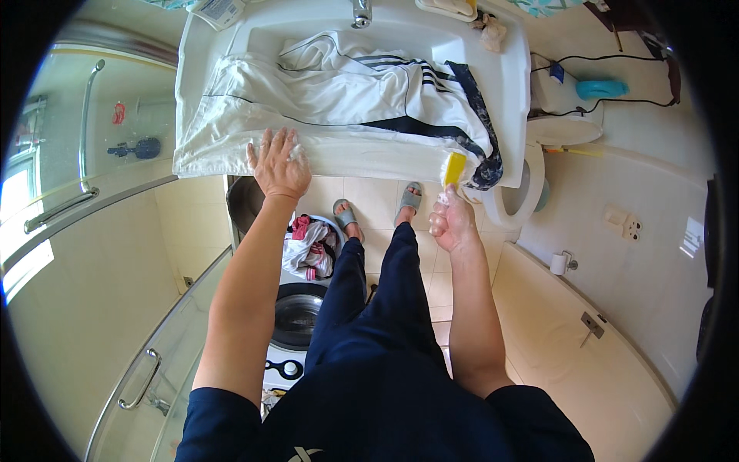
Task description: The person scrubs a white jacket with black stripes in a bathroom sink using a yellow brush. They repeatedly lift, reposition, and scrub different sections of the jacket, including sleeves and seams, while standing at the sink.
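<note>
A wet white garment with dark stripes and dark trim (pixel 346 98) lies spread across the white washbasin (pixel 517 104), reaching over its front edge. My left hand (pixel 281 164) presses flat on the cloth near the basin's front left, fingers spread, with suds on it. At the front right, my right hand (pixel 453 222) is closed round the handle of a yellow scrub brush (pixel 455 168). The brush head rests at the garment's edge beside the soapy dark trim. The side of the brush that meets the cloth is mostly hidden.
The chrome faucet (pixel 361 14) stands at the basin's back, with a soap dish (pixel 447 8) to its right and a white container (pixel 218 12) at the back left. Below are a laundry basket (pixel 336 231), a washing machine (pixel 297 317) and a toilet (pixel 528 196). Glass shower panels line the left.
</note>
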A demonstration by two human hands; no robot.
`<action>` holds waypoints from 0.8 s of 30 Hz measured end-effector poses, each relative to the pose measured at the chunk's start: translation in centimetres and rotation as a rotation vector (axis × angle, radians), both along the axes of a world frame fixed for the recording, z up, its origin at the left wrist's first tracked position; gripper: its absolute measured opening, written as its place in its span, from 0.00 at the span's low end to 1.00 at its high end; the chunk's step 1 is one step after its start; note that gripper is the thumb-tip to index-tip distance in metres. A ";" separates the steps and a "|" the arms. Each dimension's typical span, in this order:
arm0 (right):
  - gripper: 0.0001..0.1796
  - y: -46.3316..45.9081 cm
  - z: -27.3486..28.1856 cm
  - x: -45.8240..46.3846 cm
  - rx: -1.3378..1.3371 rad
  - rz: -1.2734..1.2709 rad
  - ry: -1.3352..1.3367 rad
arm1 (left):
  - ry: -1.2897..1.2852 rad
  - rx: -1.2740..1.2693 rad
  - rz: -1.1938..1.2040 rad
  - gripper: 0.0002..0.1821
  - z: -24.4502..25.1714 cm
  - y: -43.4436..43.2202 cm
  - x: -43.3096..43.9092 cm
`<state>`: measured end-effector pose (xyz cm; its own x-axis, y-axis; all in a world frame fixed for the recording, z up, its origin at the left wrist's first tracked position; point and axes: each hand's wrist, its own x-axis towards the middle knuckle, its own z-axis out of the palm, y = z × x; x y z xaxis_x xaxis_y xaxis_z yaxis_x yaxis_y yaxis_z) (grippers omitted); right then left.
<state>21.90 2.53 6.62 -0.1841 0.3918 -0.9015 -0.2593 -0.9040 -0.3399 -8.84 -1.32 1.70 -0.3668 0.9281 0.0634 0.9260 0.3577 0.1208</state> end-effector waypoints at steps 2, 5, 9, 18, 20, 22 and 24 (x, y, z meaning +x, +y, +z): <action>0.27 -0.7 -1.3 -0.5 -0.068 -0.057 0.143 | -0.008 -0.035 -0.003 0.26 0.0 0.0 -0.1; 0.21 -2.6 -1.3 -7.0 0.067 0.281 0.309 | 0.021 -0.032 -0.013 0.26 0.0 -0.1 -0.3; 0.23 -1.9 -2.5 -0.5 0.151 0.174 -0.159 | 0.032 -0.025 -0.021 0.25 -0.2 0.0 -0.3; 0.22 -1.4 -3.4 4.4 0.379 0.222 -0.237 | 0.082 -0.070 -0.014 0.25 -0.8 -0.1 -0.5; 0.21 -0.5 -2.5 4.9 0.265 0.167 -0.390 | 0.056 -0.064 0.005 0.25 -1.1 0.0 -0.7; 0.23 0.9 -2.2 9.4 0.245 -0.068 -0.472 | 0.063 -0.075 0.023 0.25 -1.4 0.0 -0.8; 0.23 2.2 -1.0 14.2 0.246 -0.098 -0.536 | 0.084 -0.040 0.031 0.25 -1.6 -0.1 -0.5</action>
<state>36.09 4.71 5.67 0.3191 0.5926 -0.7396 -0.0725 -0.7628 -0.6425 -9.34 -1.43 0.10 -0.3904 0.9188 0.0579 0.9207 0.3894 0.0281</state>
